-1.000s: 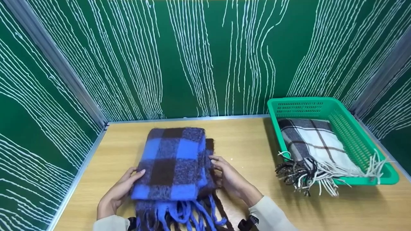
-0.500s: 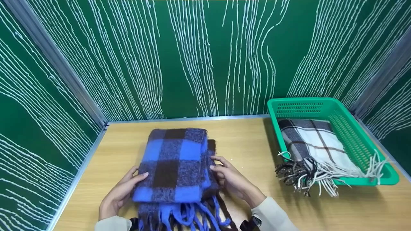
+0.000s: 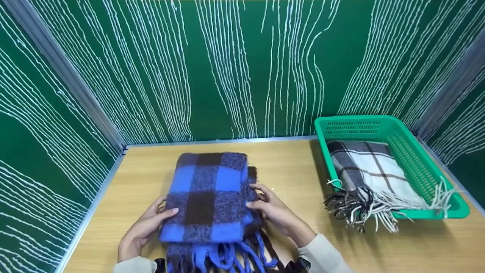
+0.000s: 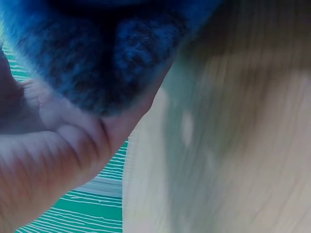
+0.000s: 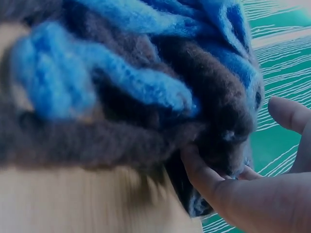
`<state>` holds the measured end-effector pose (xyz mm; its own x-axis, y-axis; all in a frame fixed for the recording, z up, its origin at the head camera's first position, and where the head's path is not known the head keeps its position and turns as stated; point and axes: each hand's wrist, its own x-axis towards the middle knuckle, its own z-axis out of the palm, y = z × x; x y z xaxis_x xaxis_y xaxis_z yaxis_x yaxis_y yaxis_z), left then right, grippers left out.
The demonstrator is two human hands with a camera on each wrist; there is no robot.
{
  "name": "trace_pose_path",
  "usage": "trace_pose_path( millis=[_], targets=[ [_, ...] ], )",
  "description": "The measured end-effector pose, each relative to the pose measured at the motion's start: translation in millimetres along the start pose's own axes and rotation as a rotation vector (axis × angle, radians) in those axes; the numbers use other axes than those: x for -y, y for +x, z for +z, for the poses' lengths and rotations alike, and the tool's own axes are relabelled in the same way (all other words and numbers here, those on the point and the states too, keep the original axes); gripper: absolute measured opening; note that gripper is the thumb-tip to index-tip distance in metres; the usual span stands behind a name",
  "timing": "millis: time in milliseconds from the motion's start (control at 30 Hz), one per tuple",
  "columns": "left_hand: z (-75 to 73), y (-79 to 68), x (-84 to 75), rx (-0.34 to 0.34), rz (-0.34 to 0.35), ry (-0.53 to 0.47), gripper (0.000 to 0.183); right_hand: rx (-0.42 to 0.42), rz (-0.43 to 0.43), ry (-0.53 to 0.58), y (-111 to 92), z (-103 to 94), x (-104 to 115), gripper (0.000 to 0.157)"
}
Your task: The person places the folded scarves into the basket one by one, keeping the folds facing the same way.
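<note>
In the head view a folded blue, brown and grey checked scarf lies in front of me, its thick fringe toward the near edge. My left hand grips its left edge, thumb on top, the other fingers mostly hidden by the cloth. The left wrist view shows a rounded fold sitting in the palm. On the opposite side my right hand holds the right edge, where a lower brown layer sticks out. In the right wrist view, fingers reach in at the layers beneath the twisted fringe.
At the right on the wooden table stands a green plastic basket. A folded white, grey and brown checked scarf lies in it, fringe hanging over the near rim. Green panels with white wavy lines enclose the table's back and sides.
The blue checked scarf has shifted slightly right and toward me, with both hands moving along. My right thumb has come onto the scarf's right edge.
</note>
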<state>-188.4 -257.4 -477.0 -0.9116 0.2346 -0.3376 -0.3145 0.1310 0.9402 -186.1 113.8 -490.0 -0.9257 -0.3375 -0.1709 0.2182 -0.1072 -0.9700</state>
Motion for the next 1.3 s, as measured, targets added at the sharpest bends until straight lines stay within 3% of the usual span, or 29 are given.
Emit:
trace_pose_path(
  millis=[233, 500, 900, 1300],
  targets=[
    [1.6, -1.8, -1.6, 0.065, 0.052, -0.036, 0.066, -0.006, -0.019, -0.036, -6.8, -0.5, 4.8, 0.073],
    [9.4, -4.2, -4.9, 0.021, 0.011, 0.043, 0.076, -0.007, -0.013, -0.062, -11.6, -5.9, 8.8, 0.071],
    [20.0, -1.9, -13.5, -0.015, 0.013, 0.123, 0.069, 0.027, -0.047, 0.006, -17.7, -20.9, 17.5, 0.077],
    [29.3, 0.0, -20.1, 0.046, 0.040, 0.124, 0.069, 0.020, -0.078, -0.045, -25.4, -29.3, 22.6, 0.085]
  ],
)
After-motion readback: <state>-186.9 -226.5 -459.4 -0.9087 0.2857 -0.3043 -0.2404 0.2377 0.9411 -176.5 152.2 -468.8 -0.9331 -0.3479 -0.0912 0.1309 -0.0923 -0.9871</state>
